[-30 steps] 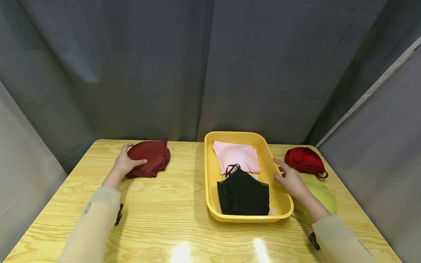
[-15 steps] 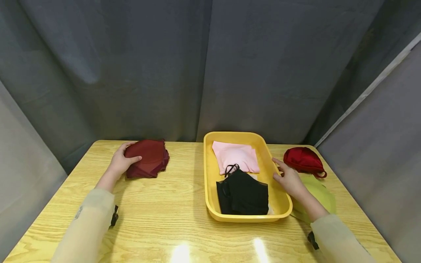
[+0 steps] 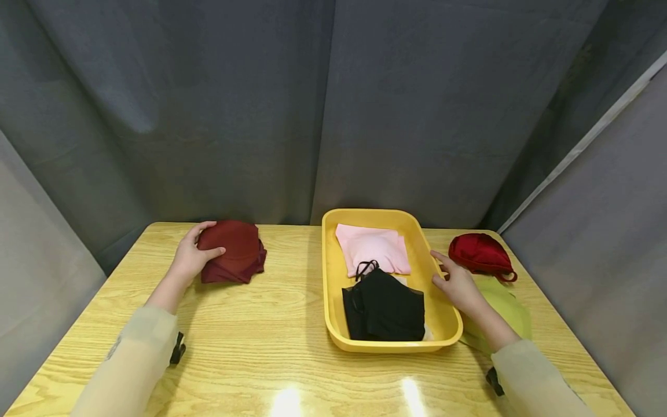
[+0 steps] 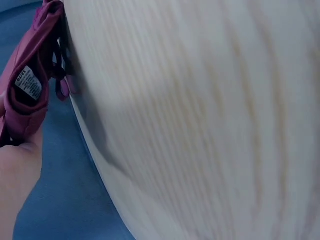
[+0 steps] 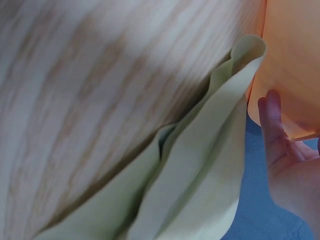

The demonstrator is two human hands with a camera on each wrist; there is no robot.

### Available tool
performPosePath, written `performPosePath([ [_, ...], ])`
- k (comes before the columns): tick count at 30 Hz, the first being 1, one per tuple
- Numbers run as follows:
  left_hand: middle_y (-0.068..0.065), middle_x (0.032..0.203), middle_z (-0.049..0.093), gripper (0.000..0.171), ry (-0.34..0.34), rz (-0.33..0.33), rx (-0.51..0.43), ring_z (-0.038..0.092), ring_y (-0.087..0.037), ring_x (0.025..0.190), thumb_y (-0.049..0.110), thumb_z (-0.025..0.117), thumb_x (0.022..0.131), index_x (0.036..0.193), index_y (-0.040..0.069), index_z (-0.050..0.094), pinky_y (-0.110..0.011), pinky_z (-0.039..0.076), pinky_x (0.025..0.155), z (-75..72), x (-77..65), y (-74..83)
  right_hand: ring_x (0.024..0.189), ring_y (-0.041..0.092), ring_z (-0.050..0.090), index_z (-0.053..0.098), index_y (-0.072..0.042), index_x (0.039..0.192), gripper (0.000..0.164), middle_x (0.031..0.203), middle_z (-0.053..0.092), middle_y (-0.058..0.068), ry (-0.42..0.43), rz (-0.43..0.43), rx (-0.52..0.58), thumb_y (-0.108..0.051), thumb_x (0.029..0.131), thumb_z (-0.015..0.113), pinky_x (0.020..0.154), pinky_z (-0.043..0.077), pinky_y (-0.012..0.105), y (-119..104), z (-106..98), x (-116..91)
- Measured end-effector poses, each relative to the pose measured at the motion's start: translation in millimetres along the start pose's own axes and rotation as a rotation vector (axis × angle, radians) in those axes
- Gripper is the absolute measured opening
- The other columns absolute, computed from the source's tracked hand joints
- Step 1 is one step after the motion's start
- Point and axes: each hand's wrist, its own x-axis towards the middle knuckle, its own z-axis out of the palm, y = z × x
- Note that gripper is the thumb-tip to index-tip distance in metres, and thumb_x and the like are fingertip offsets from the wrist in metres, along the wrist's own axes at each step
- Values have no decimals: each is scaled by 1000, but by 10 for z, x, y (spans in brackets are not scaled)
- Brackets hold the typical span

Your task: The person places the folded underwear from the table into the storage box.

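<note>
At the far left of the table, my left hand (image 3: 190, 255) grips a folded maroon bra (image 3: 231, 246), its thumb on the near side and its fingers behind. In the left wrist view, a white label shows inside the bra (image 4: 22, 107), which stands partly off the wood. My right hand (image 3: 458, 285) touches the right wall of a yellow tray (image 3: 329, 289); in the right wrist view its fingers (image 5: 272, 120) lie straight along the outer wall. Inside the tray, a black bra (image 3: 391, 307) lies in front of a folded pink bra (image 3: 375, 249).
Right of the tray lie a shiny red bra (image 3: 480, 253) and, nearer, a yellow-green bra (image 3: 502, 307), partly hidden by the right arm. The wooden table (image 3: 250, 347) ends at grey curtains (image 3: 234, 116) behind and at both sides.
My left hand has shifted slightly left with the maroon bra, whose cup has tilted and whose lower layers show more. My right hand and the tray have stayed in place.
</note>
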Motion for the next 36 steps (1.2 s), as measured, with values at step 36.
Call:
performPosePath([
  [36, -11, 145, 34, 66, 6, -121, -252, 42, -27, 121, 10, 69, 86, 143, 21, 37, -20, 54, 73, 23, -327, 659, 97, 38, 56, 33, -5, 146, 59, 126, 50, 31, 1, 7, 21, -9, 91, 55, 77, 54, 38, -41, 13, 9],
])
